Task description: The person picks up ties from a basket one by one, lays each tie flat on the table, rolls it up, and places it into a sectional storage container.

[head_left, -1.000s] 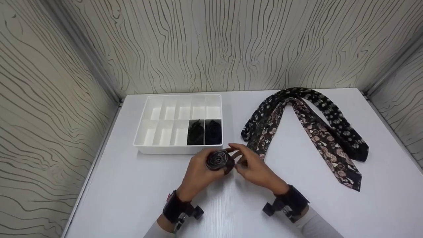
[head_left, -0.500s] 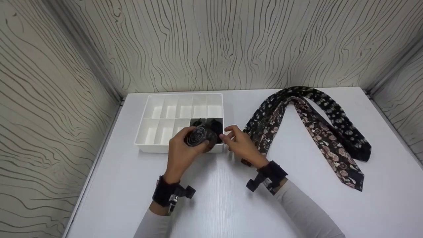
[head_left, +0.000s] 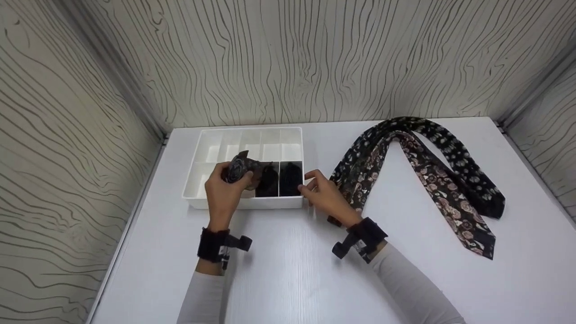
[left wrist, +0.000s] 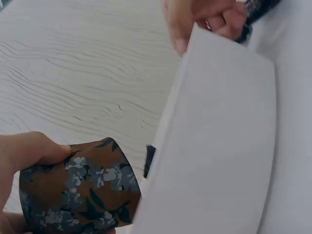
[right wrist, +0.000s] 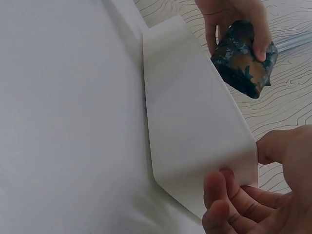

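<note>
My left hand (head_left: 222, 193) grips a rolled necktie (head_left: 236, 168) above the front row of a white divided box (head_left: 247, 204). In the left wrist view the rolled necktie (left wrist: 83, 187) is brown with grey-blue flowers and dark leaves; its coil is turned away there. Two dark rolled neckties, a left one (head_left: 268, 181) and a right one (head_left: 291, 179), sit in the front row's two rightmost compartments. My right hand (head_left: 327, 195) pinches the box's near right corner, with the thumb at the rim and fingers against the outer wall (right wrist: 234, 165).
To the right lie two unrolled neckties: a black one with pale spots (head_left: 481, 173) and a dark one with pinkish roses (head_left: 463, 207). Wood-grain panels (head_left: 306, 63) enclose the white table (head_left: 279, 270) at the back and sides.
My left hand has carried the rolled necktie left and away from me, from before the box to above its front row. My right hand has left the roll and moved to the box corner.
</note>
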{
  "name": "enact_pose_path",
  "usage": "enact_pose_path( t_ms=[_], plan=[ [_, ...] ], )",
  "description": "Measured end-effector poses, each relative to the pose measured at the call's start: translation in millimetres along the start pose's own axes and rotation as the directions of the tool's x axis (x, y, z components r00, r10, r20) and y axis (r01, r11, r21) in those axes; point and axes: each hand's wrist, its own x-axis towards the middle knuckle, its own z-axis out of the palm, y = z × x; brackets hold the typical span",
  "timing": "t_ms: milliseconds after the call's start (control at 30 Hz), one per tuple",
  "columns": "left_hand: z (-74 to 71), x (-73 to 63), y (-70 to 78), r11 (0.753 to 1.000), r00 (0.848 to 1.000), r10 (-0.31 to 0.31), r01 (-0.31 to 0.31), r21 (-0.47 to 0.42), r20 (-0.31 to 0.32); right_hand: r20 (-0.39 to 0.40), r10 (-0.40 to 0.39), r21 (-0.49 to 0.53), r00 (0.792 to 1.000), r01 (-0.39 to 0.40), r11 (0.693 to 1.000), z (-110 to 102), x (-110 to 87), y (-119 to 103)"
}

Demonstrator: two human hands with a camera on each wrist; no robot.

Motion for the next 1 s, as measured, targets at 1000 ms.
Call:
enact_pose_path(
  t_ms=[1000],
  plan=[
    [25.4, 1.0, -9.4, 0.930, 0.999, 0.052, -0.047, 0.366, -0.003, 0.016, -0.005, 0.050, 1.000, 0.004, 0.999, 1.3, -1.6, -1.3]
  ],
)
